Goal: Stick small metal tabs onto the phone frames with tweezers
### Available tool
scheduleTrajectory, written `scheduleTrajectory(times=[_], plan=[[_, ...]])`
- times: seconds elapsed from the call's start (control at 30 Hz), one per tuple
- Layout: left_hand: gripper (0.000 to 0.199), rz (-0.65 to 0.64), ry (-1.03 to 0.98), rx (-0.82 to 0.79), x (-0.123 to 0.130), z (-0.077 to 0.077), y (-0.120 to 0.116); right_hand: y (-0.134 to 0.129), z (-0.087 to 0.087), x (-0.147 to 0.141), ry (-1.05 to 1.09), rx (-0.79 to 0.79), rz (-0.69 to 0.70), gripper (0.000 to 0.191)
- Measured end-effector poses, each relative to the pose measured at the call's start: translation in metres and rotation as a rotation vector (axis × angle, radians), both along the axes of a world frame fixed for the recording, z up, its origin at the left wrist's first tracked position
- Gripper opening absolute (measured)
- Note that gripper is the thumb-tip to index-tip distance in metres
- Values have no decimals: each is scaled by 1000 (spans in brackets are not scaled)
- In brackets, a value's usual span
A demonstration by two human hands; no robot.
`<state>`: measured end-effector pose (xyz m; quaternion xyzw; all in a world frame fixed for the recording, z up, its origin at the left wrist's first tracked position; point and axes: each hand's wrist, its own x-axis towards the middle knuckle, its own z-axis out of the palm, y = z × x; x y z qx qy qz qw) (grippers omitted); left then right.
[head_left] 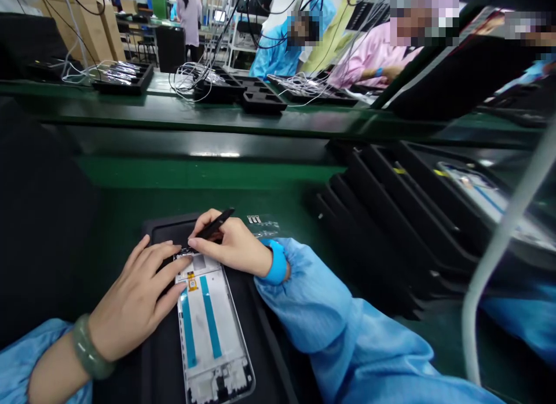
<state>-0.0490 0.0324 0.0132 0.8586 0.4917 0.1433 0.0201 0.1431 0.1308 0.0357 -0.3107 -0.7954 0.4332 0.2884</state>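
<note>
A silver phone frame (221, 334) with two blue strips and an orange flex piece lies on a black tray (160, 357). My left hand (139, 294) rests on the frame's upper left edge, fingers spread, a green bangle at the wrist. Wrapped round a black pen-like tool (215, 223) is my right hand (234, 245), at the top end of the frame. The tool's tip is hidden by the fingers. Several small metal pieces (253, 219) and clear plastic bits (269, 226) lie beyond my right wrist.
Stacked black trays (373, 219) stand at the right, the top one holding another phone frame (486, 190). A pale curved tube (478, 294) rises in front of them. Across the back, a raised shelf (174, 111) bears trays and white cables (304, 84). People sit beyond it.
</note>
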Motion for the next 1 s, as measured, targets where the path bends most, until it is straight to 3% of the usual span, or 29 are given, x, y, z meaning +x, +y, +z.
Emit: scheduleTrajectory(times=[0.63, 1.0], plan=[[41, 22, -5, -19, 2, 2, -1, -3, 3, 1, -77, 172, -61, 10], [44, 12, 3, -4, 1, 4, 2, -10, 1, 2, -50, 273, 33, 12]])
